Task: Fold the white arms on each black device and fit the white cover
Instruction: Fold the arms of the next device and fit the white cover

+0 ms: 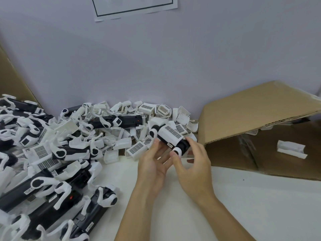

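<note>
nearest the camera, two bare forearms reach up from the bottom edge over a white tabletop (251, 197). to their left, a heap of black devices (52, 197) with white arms still splayed out crowds the near left corner and runs back along the left side, right up against the left forearm.

the left hand (152, 164) lies palm up with its fingers fairly straight, cradling the underside of one black device (171, 138) from the left. the right hand (192, 164) curls loosely round the device's near right end, thumb against a white round-ended arm (177, 151) there, fingertips over the black end. a white cover (171, 134) with a dark grille panel sits over the device's middle. its long axis runs diagonally, from far left to near right, with another round arm end (153, 133) at the far left end.

just behind the hands, a pile of loose white covers (135, 136) spreads to the wall (156, 66), touching the heap on the left. to the right stands an open cardboard box (260, 122) lying on its side, one white part (291, 148) inside it. a sheet of paper (135, 6) hangs on the wall.
</note>
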The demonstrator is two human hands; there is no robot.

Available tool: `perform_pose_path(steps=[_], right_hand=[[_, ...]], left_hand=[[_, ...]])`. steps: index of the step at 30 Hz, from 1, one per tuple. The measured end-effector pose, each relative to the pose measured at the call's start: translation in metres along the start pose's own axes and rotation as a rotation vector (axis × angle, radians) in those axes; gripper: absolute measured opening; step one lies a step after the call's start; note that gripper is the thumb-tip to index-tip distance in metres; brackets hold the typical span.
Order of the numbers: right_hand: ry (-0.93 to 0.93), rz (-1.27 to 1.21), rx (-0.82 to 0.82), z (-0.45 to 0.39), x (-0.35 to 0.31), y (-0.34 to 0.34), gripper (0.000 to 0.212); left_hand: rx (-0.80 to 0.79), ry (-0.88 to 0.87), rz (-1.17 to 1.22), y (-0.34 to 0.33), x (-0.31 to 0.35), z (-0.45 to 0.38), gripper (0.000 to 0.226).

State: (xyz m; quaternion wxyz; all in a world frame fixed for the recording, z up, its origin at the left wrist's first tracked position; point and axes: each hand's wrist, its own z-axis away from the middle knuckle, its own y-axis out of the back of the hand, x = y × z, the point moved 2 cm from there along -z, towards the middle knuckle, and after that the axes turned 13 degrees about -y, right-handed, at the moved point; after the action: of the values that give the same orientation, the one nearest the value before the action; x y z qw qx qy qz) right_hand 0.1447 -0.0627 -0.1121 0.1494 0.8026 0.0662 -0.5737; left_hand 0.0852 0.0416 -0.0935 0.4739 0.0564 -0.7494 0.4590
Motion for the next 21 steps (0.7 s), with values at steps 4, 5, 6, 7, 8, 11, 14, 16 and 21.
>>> perform_pose_path(steps=[4,5,6,7,8,11,14,16,21], right_hand=[[0.006,0.008,0.045,0.001,-0.001,0.0,0.051],[0.006,0.006,0.068,0.0,-0.001,0.001,0.048],[0.005,0.007,0.082,0.0,-0.001,0.001,0.044],[-0.001,0.008,0.076,0.0,-0.001,0.001,0.041],[-0.015,-0.002,0.055,0.0,0.0,0.001,0.038],[-0.096,-0.113,-0.018,-0.002,0.002,0.0,0.022],[-0.154,-0.222,-0.077,-0.004,0.002,0.002,0.012],[-0.175,-0.266,-0.104,-0.005,0.001,0.004,0.011],[-0.193,-0.319,-0.133,-0.005,-0.001,0.005,0.011]], left_hand=[[0.209,-0.136,-0.38,0.011,0.003,0.001,0.042],[0.291,-0.207,-0.428,0.014,0.005,0.002,0.046],[0.368,-0.278,-0.454,0.017,0.008,0.001,0.048],[0.428,-0.335,-0.468,0.02,0.01,0.0,0.046],[0.451,-0.379,-0.476,0.022,0.013,-0.001,0.039],[0.357,-0.363,-0.439,0.021,0.014,-0.005,0.005],[0.22,-0.253,-0.383,0.017,0.009,-0.006,0.016],[0.186,-0.25,-0.372,0.015,0.009,-0.006,0.013],[0.17,-0.293,-0.381,0.016,0.01,-0.006,0.013]])
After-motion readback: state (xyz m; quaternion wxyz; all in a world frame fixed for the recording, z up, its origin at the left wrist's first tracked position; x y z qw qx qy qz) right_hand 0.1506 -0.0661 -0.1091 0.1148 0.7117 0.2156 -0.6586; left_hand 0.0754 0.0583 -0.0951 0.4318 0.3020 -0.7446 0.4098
